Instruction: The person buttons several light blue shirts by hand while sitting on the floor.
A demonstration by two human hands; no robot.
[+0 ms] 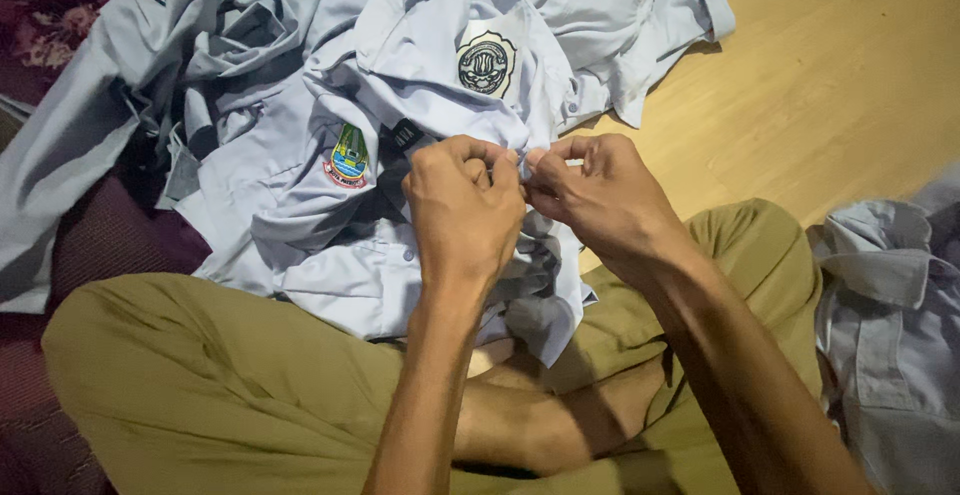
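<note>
A pale blue uniform shirt [420, 65] with a round crest on its chest pocket and a coloured sleeve badge lies across my crossed legs in olive trousers [200, 375]. My left hand [462, 210] and my right hand [600, 200] meet at the shirt's front edge. Both pinch the cloth between thumb and fingers, side by side and almost touching. What lies between the fingertips is too small to make out.
More pale blue shirts are heaped behind [200, 45] and another lies at the right [890, 335]. A wooden floor [840, 75] shows at the upper right. A dark red patterned mat [90, 245] lies at the left.
</note>
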